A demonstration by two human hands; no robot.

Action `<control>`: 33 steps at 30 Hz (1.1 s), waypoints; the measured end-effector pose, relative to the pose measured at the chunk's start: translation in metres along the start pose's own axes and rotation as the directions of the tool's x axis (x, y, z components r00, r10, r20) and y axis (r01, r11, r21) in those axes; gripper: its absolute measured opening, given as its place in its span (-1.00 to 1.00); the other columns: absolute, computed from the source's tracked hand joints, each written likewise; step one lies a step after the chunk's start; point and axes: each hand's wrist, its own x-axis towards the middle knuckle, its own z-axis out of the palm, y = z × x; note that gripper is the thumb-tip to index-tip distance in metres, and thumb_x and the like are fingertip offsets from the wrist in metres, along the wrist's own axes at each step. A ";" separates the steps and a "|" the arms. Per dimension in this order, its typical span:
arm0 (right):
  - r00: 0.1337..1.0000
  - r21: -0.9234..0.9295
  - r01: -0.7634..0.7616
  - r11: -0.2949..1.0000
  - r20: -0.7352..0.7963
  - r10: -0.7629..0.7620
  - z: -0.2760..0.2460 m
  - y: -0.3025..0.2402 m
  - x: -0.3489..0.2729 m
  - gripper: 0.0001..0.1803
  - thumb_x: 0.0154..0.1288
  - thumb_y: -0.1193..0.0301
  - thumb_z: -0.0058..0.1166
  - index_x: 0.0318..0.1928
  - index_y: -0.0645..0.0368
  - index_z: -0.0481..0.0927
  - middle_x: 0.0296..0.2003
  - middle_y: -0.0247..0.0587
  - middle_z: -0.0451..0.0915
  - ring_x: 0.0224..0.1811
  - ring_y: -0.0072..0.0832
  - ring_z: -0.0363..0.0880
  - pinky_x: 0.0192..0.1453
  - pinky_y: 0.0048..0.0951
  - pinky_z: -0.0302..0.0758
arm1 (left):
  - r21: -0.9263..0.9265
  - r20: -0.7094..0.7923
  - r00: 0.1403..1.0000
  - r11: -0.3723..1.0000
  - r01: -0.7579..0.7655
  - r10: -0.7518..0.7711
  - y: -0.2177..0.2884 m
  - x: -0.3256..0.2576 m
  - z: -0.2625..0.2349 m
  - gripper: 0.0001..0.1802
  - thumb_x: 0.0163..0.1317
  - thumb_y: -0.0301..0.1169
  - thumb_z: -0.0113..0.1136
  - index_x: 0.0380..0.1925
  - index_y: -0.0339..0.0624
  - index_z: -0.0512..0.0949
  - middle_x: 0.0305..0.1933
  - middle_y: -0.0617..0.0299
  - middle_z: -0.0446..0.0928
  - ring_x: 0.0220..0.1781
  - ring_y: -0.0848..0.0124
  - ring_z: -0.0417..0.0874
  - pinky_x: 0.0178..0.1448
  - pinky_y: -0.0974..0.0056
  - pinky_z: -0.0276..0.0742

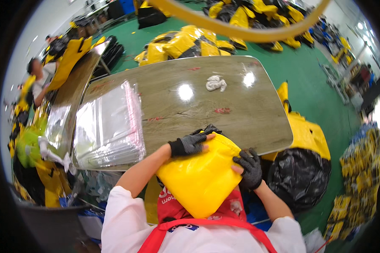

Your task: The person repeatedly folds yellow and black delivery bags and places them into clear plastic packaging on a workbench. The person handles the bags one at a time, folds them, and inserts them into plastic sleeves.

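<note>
- The yellow piece [202, 177] hangs past the near edge of the table [177, 107], over the red apron [166, 206], apparently steadied from both sides.
- Left hand [191, 144] lies on its upper left, right hand [250, 169] at its right edge, seemingly keeping it spread; whether either grip pinches, I cannot tell.
- Clear plastic sleeves [107, 122] lie stacked leftward, perhaps for easy reach.

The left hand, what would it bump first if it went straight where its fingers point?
Past the yellow material that the left hand touches, it would probably meet the brown tabletop first, though its height above that is hard to judge.
</note>
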 end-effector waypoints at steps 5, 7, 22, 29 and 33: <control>0.584 0.801 0.047 -0.597 0.463 0.667 0.011 0.058 -0.007 -0.62 0.12 0.34 0.16 -0.06 0.23 0.48 -0.10 -0.13 0.55 0.01 -0.14 0.48 0.20 -0.14 0.30 | -0.364 -0.506 0.862 0.901 -0.236 0.022 -0.029 -0.012 0.035 -0.29 0.24 0.10 -0.06 0.21 -0.21 0.24 0.26 0.03 0.27 0.27 0.22 0.28 0.30 0.13 0.20; 0.542 0.902 -0.386 -0.191 0.390 0.744 0.022 0.059 0.007 -0.58 0.16 0.32 0.16 0.00 0.25 0.47 -0.07 -0.18 0.53 -0.06 -0.33 0.49 0.09 -0.37 0.38 | -0.137 -0.774 0.633 0.976 -0.172 0.003 0.015 -0.019 0.062 -0.33 0.20 0.12 -0.03 0.14 -0.16 0.35 0.18 0.03 0.39 0.18 0.15 0.41 0.18 0.12 0.35; 0.414 0.737 -0.629 -0.249 0.588 0.695 0.037 0.067 0.028 -0.47 0.20 0.32 0.14 0.14 0.28 0.37 0.01 -0.22 0.48 0.01 -0.38 0.47 0.08 -0.43 0.39 | 0.352 -0.834 0.449 0.318 0.880 -0.320 -0.192 -0.219 -0.161 -0.45 0.31 0.00 -0.29 0.21 0.02 0.29 0.39 0.19 0.09 0.42 0.05 0.02 0.42 -0.13 -0.23; 0.466 0.820 -0.418 -0.392 0.563 0.683 0.034 0.078 0.007 -0.48 0.32 0.29 -0.01 0.21 0.24 0.29 0.10 -0.22 0.42 0.10 -0.40 0.42 0.15 -0.42 0.37 | 0.754 -0.411 0.911 0.578 0.312 0.044 -0.097 -0.130 -0.055 -0.51 0.23 -0.19 -0.13 0.20 0.12 0.30 0.34 0.00 0.14 0.37 -0.05 0.10 0.39 -0.16 -0.15; 0.366 0.774 -0.496 -0.393 0.597 0.714 0.002 0.075 0.018 -0.60 0.28 0.29 0.03 0.06 0.24 0.44 -0.11 -0.22 0.55 -0.16 -0.43 0.56 -0.09 -0.45 0.51 | 0.643 -0.328 0.941 0.750 0.153 0.089 -0.037 -0.109 -0.009 -0.37 0.15 -0.05 0.04 0.18 -0.11 0.27 0.31 -0.05 0.17 0.36 -0.04 0.12 0.42 -0.10 -0.16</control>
